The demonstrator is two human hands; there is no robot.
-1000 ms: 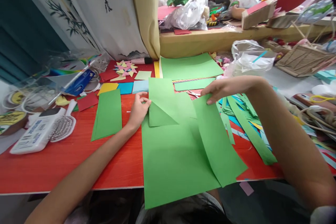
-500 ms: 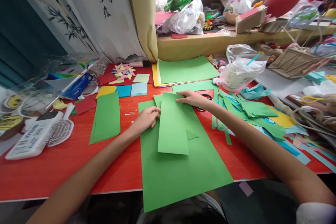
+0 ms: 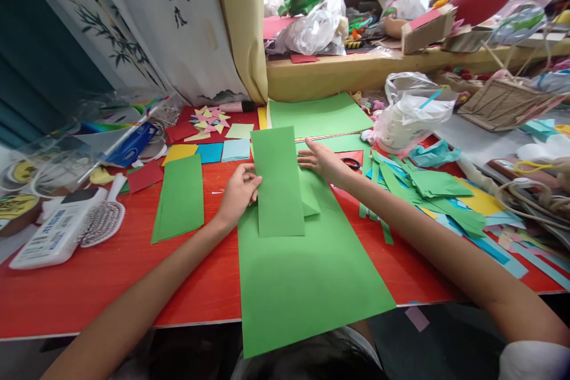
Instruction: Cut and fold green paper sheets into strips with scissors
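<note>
A narrow green paper rectangle [image 3: 279, 184] is held up over a large green paper sheet [image 3: 312, 291] that overhangs the table's front edge. My left hand [image 3: 238, 193] pinches the rectangle at its left edge. Close to its right edge, my right hand [image 3: 324, 161] has its fingers stretched out; they may just touch the edge, though a firm grip does not show. Behind the rectangle, a smaller folded green paper [image 3: 309, 199] lies partly hidden on the sheet. Black-handled scissors [image 3: 351, 163] lie beyond my right wrist, mostly covered.
A stack of green rectangles [image 3: 179, 199] lies left on the red table [image 3: 196, 273]. Green and blue paper strips [image 3: 427, 196] are piled right. A plastic-bagged cup [image 3: 403, 122] stands behind them. A white bottle [image 3: 56, 231] and hairbrush [image 3: 103, 222] lie far left.
The green rectangle has been lifted and shifted left and away from me. My left hand has moved up with it. My right hand's fingers have come off its top and straightened.
</note>
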